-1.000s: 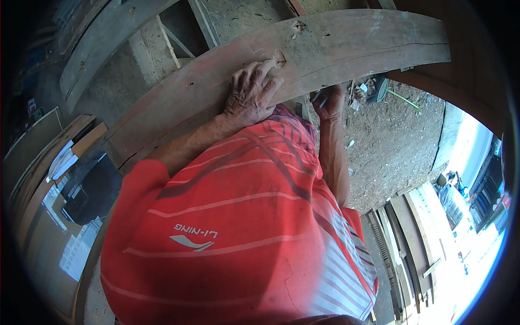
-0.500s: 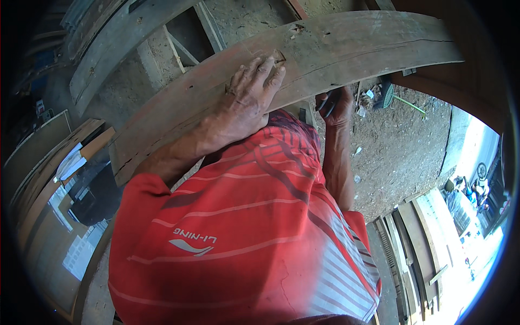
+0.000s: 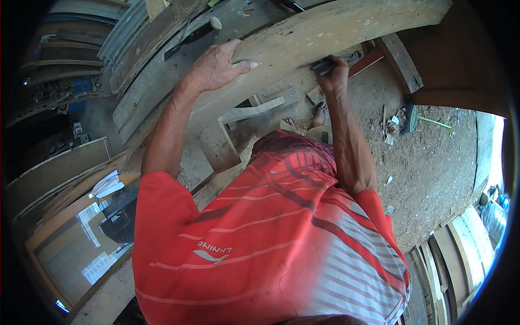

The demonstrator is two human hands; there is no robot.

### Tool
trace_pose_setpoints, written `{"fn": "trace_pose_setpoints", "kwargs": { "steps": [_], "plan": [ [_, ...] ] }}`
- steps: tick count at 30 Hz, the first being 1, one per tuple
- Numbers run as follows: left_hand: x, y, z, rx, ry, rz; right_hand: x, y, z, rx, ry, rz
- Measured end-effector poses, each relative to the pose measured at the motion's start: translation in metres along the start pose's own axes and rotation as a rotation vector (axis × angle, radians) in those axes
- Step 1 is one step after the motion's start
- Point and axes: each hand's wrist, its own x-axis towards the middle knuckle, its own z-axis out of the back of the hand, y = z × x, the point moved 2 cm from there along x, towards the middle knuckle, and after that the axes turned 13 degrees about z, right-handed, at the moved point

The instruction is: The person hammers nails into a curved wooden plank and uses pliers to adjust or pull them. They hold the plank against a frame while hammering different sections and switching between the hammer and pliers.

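Observation:
A long, weathered wooden plank (image 3: 325,38) runs across the top of the view, slanting down to the left. My left hand (image 3: 216,67) lies flat on its upper face, fingers spread, thumb hooked over the near edge. My right hand (image 3: 333,76) is closed at the plank's lower edge around a dark metal tool (image 3: 330,62), whose shape I cannot make out. My red striped shirt (image 3: 260,238) fills the lower middle and hides what lies beneath.
Short wood offcuts (image 3: 252,111) lie on the dirt floor (image 3: 433,157) below the plank. More boards (image 3: 146,38) are stacked at upper left. Framed panels (image 3: 65,173) lean at left. A green-handled tool (image 3: 417,116) lies on the ground at right; timber is stacked at lower right.
The view has tipped downward, so the plank and both hands sit higher in the picture. My left hand has slid left along the plank; my right hand stays at the lower edge.

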Motion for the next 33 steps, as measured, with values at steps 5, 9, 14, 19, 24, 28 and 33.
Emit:
{"fn": "trace_pose_setpoints", "kwargs": {
  "steps": [5, 9, 14, 19, 24, 28, 33],
  "plan": [
    [0.017, -0.009, 0.008, 0.226, -0.088, 0.037, -0.016, 0.013, -0.004, -0.052, -0.012, 0.048],
    [0.012, 0.033, -0.021, 0.083, -0.136, -0.149, -0.065, 0.031, 0.008, -0.208, -0.051, 0.027],
    [0.034, 0.027, -0.059, -0.037, 0.247, 0.015, -0.105, 0.077, 0.067, -0.408, -0.147, 0.067],
    [0.055, 0.060, -0.100, -0.057, 0.214, 0.107, -0.135, 0.089, 0.036, -0.550, -0.237, 0.167],
    [0.057, 0.045, -0.095, -0.024, 0.398, 0.168, -0.167, 0.113, 0.035, -1.122, -0.233, 0.502],
    [0.042, 0.038, -0.098, 0.023, 0.245, 0.156, -0.165, 0.121, -0.029, -1.418, -0.036, 0.561],
    [0.008, 0.011, -0.104, 0.202, 0.037, 0.172, -0.086, 0.101, -0.112, -1.823, 0.352, 0.555]
  ]
}}
